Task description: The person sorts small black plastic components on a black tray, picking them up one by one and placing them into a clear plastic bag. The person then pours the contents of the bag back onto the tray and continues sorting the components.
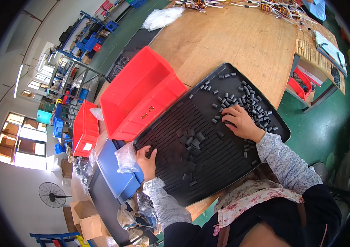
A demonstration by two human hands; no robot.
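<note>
The left hand (147, 161) is pressing on the black grooved tray's (208, 187) near-left edge, fingers curled; I cannot tell its grip. The right hand (243, 122), fingers spread, is raking loose black tube pieces (252, 103), dozens, too many to count. They look light, stiff, rolling; best pinched across their sides. Two red bins (142, 92) are sitting on the desk (232, 39).

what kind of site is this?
Likely a small factory assembly or sorting bench: a black tray of small black tubular parts, red parts bins on the wooden workbench, and storage racks behind.
</note>
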